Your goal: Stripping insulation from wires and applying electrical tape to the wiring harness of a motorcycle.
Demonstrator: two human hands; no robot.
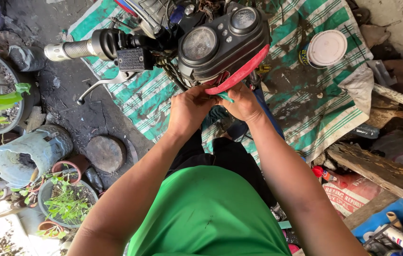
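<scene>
- Green-and-white striped tarp (306, 95) spread on the ground beyond both hands.
- White printed sack (353, 196) lies well right of the hands, near a wooden plank (381, 173).
- Round tin with white lid (325, 48) up right.
- Instrument cluster (223, 45) with red cowl (239, 76) directly above hands.
- Left hand (188, 110) and right hand (243, 102) together, pinching a small green-handled tool (225, 97) under the cowl.

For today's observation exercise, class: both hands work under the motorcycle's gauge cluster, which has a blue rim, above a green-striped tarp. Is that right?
Not quite. The rim of the gauge cluster is red, not blue, as the head view shows. The rest holds: the left hand and right hand work just beneath it, above the green-striped tarp.
</scene>
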